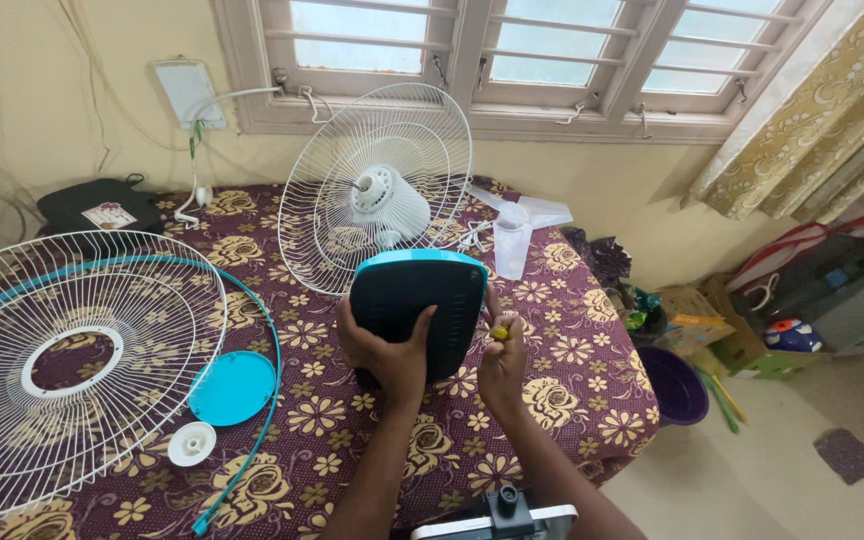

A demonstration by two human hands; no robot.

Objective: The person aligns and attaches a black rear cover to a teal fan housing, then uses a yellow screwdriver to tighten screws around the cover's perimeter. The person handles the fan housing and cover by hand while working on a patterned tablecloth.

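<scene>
My left hand (384, 352) grips a dark fan motor housing (422, 300) with a turquoise rim, held upright over the table. My right hand (503, 362) is closed on a small screwdriver with a yellow handle (500, 331) at the housing's right edge. Behind the housing stands the rear fan guard (377, 190) with the white motor mount in its middle. The front fan guard (72, 360) lies flat at the left with a turquoise ring around it.
A turquoise round cap (233, 387) and a white knob (192, 443) lie on the floral tablecloth (572, 380). Translucent fan blades (517, 228) rest at the back right. A black bag (97, 205) sits far left. A purple bucket (674, 385) and boxes stand on the floor.
</scene>
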